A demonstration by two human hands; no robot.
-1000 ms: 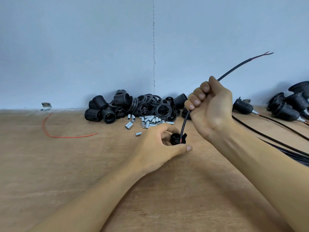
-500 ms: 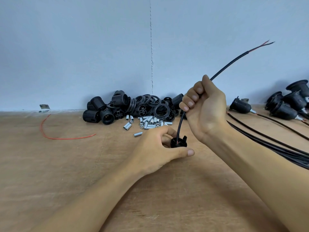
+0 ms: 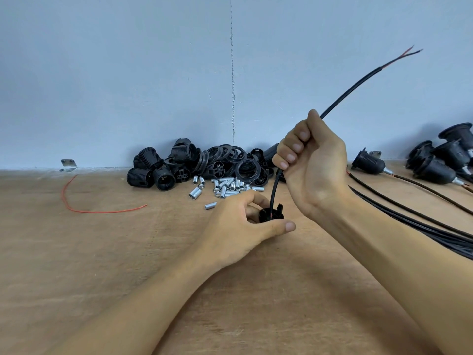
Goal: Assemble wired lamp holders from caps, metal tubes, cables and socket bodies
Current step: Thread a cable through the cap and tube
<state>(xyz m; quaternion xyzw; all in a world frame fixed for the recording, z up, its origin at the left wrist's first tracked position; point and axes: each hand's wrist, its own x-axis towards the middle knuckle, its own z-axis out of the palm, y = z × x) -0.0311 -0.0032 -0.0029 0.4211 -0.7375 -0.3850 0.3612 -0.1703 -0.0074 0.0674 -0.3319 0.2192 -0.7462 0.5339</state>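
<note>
Hands mid-assembly over a wooden tabletop (image 3: 102,265). Left hand (image 3: 238,226) low on the surface, grip pinching a small black cap (image 3: 271,215) between thumb and curled fingers. Right hand (image 3: 312,160) just above, grip closed in a fist round a black cable (image 3: 358,83), lower end running down into the cap, bare red and black tips up in the air. Behind, against the wall, a heap of loose black parts (image 3: 204,165) and scattered metal tubes (image 3: 225,187). Far right, several finished lamp holders (image 3: 435,170), already wired. Judged partway: cable threaded into the cap only, socket body yet to go on, many parts waiting.
</note>
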